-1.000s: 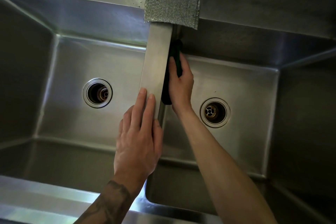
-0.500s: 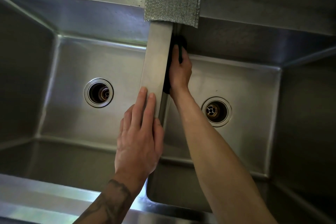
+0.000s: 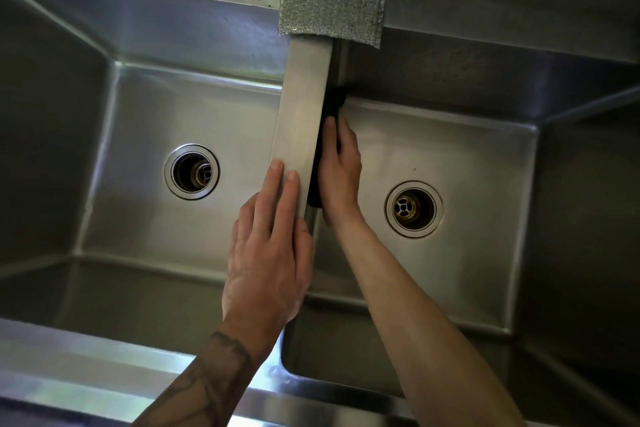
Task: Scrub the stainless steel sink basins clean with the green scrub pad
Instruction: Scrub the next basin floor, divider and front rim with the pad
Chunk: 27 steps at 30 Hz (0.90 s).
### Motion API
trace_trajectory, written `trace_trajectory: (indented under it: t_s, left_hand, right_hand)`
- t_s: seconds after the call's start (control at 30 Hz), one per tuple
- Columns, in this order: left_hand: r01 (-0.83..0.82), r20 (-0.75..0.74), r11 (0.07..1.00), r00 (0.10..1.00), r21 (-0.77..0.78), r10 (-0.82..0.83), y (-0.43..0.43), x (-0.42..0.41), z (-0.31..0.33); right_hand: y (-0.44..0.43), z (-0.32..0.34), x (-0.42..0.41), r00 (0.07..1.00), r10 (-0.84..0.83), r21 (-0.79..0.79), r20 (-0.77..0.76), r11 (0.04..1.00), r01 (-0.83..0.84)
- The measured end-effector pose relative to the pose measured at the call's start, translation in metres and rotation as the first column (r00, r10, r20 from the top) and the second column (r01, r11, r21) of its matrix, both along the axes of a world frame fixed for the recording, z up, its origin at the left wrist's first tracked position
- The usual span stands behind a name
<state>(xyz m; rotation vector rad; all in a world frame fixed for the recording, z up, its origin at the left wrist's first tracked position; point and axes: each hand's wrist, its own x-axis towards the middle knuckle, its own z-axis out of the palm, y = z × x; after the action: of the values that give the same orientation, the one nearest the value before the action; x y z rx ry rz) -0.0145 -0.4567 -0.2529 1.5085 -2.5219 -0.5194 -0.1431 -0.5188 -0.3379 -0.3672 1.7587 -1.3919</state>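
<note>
A two-basin stainless steel sink fills the view, with a left basin (image 3: 145, 135) and a right basin (image 3: 467, 156). Between them runs the flat steel divider (image 3: 304, 97). My left hand (image 3: 270, 253) lies flat on the divider's near end, fingers together and holding nothing. My right hand (image 3: 341, 170) is down inside the right basin and presses the dark green scrub pad (image 3: 330, 107) against the divider's right wall. Most of the pad is hidden under my fingers and behind the divider's edge.
A grey, glittery sponge (image 3: 330, 7) rests on the back ledge over the divider's far end. Each basin has a round drain: the left drain (image 3: 191, 172) and the right drain (image 3: 414, 208). The sink's front rim (image 3: 69, 357) runs along the bottom.
My right hand slid the pad toward the back corner along the divider wall, then came back a little toward me. My left hand has stayed on the divider.
</note>
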Motion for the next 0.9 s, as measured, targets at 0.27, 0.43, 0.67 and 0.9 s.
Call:
trace_trajectory:
  t_s: [0.27,0.43,0.67,0.9]
  left_hand:
    - [0.009,0.018,1.000,1.000,0.005,-0.010,0.000,0.000,0.001]
    - [0.013,0.015,1.000,1.000,0.020,-0.014,-0.001,0.001,0.000]
    - [0.015,0.005,0.999,1.000,0.030,-0.016,-0.001,0.001,-0.001]
    - [0.061,0.059,0.998,0.996,0.019,-0.062,-0.002,0.002,-0.002]
  right_hand:
    - [0.000,-0.013,-0.002,0.994,0.017,0.135,0.112,0.990,-0.032]
    - [0.033,0.013,0.021,1.000,0.006,-0.014,0.017,1.000,-0.006]
    - [0.032,-0.003,0.018,0.987,0.030,0.125,0.157,0.991,-0.050]
    - [0.078,0.020,0.048,0.983,0.035,-0.111,0.183,0.994,-0.014]
